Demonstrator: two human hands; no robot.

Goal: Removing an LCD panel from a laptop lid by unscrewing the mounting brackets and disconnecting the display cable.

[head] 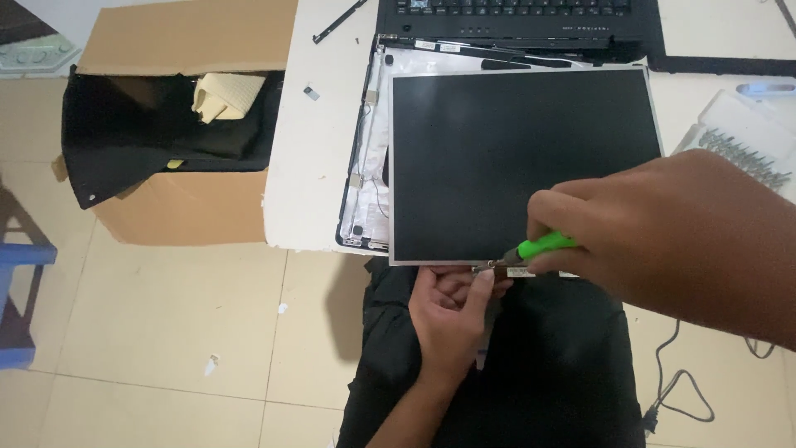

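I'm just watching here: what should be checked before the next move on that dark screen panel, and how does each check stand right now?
1. Flat black screen panel lies on the white laptop lid shell: ok.
2. Left hand steadies the small connector at the panel's bottom edge: ok.
3. Right hand has a firm grip on the green-handled screwdriver: ok.
4. Screwdriver tip seated properly: cannot tell, too small.
5. Panel's near edge fully supported by the white table: not ok, it overhangs.
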